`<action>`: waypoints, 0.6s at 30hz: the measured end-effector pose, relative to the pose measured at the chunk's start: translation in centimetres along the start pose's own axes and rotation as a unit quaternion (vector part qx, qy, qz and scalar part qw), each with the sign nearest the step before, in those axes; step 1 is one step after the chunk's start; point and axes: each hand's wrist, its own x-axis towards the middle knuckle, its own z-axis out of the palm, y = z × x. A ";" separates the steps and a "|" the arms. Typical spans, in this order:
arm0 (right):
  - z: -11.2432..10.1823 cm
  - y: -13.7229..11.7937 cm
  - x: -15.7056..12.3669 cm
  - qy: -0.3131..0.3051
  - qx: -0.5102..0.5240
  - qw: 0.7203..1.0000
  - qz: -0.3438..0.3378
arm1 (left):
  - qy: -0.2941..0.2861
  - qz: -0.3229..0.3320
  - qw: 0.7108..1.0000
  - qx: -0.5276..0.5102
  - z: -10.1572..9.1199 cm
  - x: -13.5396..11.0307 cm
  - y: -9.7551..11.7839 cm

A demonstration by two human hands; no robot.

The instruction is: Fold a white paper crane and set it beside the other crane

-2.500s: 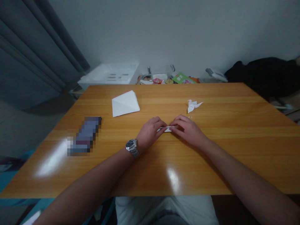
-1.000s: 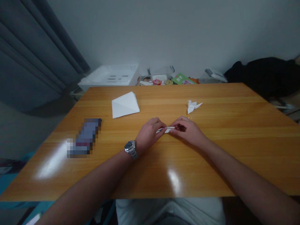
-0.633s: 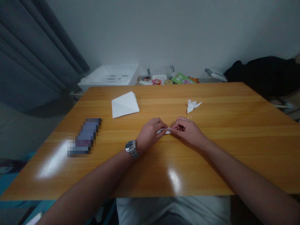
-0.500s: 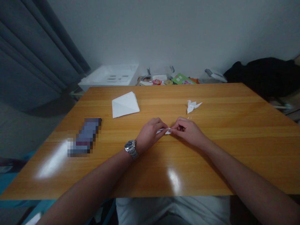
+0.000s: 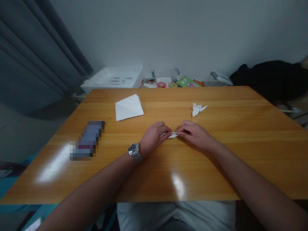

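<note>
A small piece of folded white paper (image 5: 172,135) is pinched between both hands over the middle of the table. My left hand (image 5: 155,136), with a metal watch (image 5: 134,152) on its wrist, grips the paper's left end. On the other end, the thumb and fingertips of my right hand (image 5: 193,134) are closed. Fingers hide much of the paper, so its full shape cannot be made out. Beyond my right hand stands a folded paper crane (image 5: 197,109), with tiny white scraps (image 5: 194,121) lying just in front of it.
A stack of white paper sheets (image 5: 129,108) lies at the back left of the wooden table (image 5: 154,173). A blurred phone-like device (image 5: 90,138) rests nearer on the left. Behind the far edge are a white tray (image 5: 115,77) and a green booklet (image 5: 187,81).
My right hand has shifted slightly to the right along the folded paper, so more of the paper shows between the hands. My left hand has stayed nearly still.
</note>
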 end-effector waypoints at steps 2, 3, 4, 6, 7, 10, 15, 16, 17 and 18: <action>0.4 -0.1 0.1 0.006 0.000 1.000 -0.003 | 0.001 -0.003 1.000 0.005 0.0 -0.1 0.0; 0.6 -0.2 0.1 0.011 0.003 1.000 -0.005 | 0.003 -0.004 1.000 0.008 -0.1 -0.1 0.0; 0.8 -0.3 0.1 0.016 0.007 1.000 -0.004 | 0.005 -0.003 1.000 0.010 -0.1 -0.1 0.1; 1.2 -0.5 0.2 0.028 0.011 1.000 0.000 | 0.010 0.000 1.000 0.013 0.0 -0.1 0.1; 1.3 -0.5 0.2 0.030 0.012 0.999 0.002 | 0.010 0.003 1.000 0.015 0.0 -0.1 0.2; 1.3 -0.6 0.2 0.029 0.011 1.000 0.004 | -0.001 0.013 1.000 0.021 0.2 0.0 0.3; 0.9 -0.5 0.1 0.021 -0.011 1.000 -0.010 | 0.004 0.007 1.000 -0.004 0.4 -0.1 0.2; 0.9 -0.4 0.1 0.019 -0.014 1.000 -0.014 | 0.009 0.004 1.000 -0.013 0.4 -0.1 0.1; 0.8 -0.3 0.1 0.019 -0.016 1.000 -0.017 | 0.013 0.002 1.000 -0.024 0.4 -0.1 0.0; 0.8 -0.2 0.1 0.021 -0.018 0.999 -0.019 | 0.016 0.002 0.999 -0.034 0.3 -0.1 -0.1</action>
